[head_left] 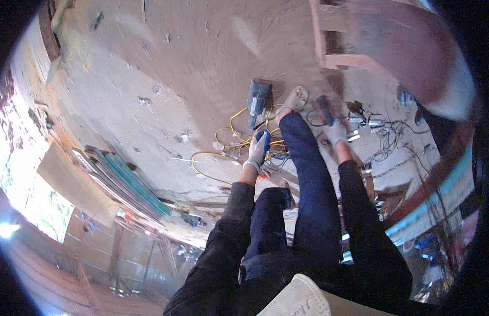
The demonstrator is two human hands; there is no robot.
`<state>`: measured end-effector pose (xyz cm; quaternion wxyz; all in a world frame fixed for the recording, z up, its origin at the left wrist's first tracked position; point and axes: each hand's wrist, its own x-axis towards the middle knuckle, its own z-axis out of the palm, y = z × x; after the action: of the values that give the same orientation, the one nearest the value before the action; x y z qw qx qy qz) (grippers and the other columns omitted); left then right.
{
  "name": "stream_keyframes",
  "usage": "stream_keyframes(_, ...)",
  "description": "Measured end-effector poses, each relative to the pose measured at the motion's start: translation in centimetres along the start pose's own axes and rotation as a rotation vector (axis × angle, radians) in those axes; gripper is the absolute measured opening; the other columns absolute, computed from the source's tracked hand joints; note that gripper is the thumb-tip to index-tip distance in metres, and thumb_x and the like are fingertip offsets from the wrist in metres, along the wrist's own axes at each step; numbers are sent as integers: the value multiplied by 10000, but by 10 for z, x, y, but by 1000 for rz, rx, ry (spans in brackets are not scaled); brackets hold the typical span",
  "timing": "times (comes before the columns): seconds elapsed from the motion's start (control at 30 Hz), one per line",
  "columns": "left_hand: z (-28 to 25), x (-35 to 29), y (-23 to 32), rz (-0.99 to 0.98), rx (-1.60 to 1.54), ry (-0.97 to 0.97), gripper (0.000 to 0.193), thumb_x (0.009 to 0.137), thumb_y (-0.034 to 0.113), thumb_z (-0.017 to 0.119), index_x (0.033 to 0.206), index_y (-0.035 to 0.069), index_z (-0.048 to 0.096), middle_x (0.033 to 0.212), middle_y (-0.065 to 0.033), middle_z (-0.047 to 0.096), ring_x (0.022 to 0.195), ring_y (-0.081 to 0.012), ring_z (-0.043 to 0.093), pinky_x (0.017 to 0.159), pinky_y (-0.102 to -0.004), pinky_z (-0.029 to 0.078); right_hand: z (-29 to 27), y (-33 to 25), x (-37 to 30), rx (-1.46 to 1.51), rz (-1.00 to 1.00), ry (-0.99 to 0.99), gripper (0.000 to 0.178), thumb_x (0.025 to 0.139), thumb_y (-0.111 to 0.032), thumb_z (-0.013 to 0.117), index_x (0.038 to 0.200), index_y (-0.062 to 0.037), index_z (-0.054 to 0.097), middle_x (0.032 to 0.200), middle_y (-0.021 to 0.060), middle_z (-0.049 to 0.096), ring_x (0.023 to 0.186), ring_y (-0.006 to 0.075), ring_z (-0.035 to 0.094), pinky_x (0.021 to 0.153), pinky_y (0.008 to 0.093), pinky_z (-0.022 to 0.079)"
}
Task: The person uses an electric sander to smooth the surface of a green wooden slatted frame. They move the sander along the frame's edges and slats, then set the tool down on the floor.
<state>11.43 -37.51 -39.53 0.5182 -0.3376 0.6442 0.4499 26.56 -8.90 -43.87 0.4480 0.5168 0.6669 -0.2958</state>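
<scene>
Gloves of pale grey knit cover both hands, which sit near the middle of the frame on either side of a leg in dark blue trousers (307,174) that stretches up to a foot in a light sandal (293,99). Left hand (256,152), just left of the leg, is wrapped around a blue-handled tool (262,141) whose upper end pokes out above the fingers; its exact kind is too blurred to tell. Right hand (336,131), just right of the leg and a little higher in the frame, is closed around a dark, stubby power tool with a reddish body (324,109), which juts up and to the left from the fist toward the sandal. Between and slightly above the two hands, a tangle of yellow cable (229,138) loops over the dusty concrete floor (165,68), running under the left hand. A dark blue-grey boxy machine (258,98) lies on the floor above the left hand, near the sandal. Black wires and small metal parts (378,129) scatter to the right of the right hand. Long green-grey boards (123,181) lie stacked at centre left.
</scene>
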Motion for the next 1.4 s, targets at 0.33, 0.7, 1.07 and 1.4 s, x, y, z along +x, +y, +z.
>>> stream_keyframes(0.33, 40, -198, 148, -155, -729, -729, 626, 908, 577, 478, 1236, 47, 536, 1161, -138, 605, 1058, -289, 601, 866, -422, 508, -146, -98, -455, 30, -681, 138, 759, 860, -378, 609, 1407, 39, 288, 1055, 212, 591, 952, 356, 617, 829, 487, 493)
stream_keyframes(0.7, -4, -343, 359, -340, -685, -1375, 604, 900, 568, 492, 1214, 56, 546, 1134, -137, 611, 1021, -298, 606, 829, -421, 522, -288, -175, -496, 1233, -1050, -574, 579, 914, -421, 607, 1283, 21, 546, 1225, 125, 592, 1044, 189, 567, 943, 326, 440)
stream_keyframes(1.07, -52, -310, 620, 128, 241, -781, 569, 842, 558, 586, 1116, 59, 561, 1050, -134, 612, 893, -334, 588, 717, -441, 552, -341, -387, -463, 1210, -966, -107, 399, 954, -327, 574, 1265, -76, 590, 968, 35, 647, 840, 132, 606, 762, 306, 525)
stream_keyframes(1.4, -1, -321, 710, -674, -282, -1630, 454, 673, 396, 813, 952, 197, 515, 935, 47, 519, 927, -179, 434, 810, -406, 410, -235, -419, -316, 394, -531, 229, 380, 968, -380, 437, 1208, -128, 589, 1195, 71, 623, 1071, 248, 576, 892, 395, 453)
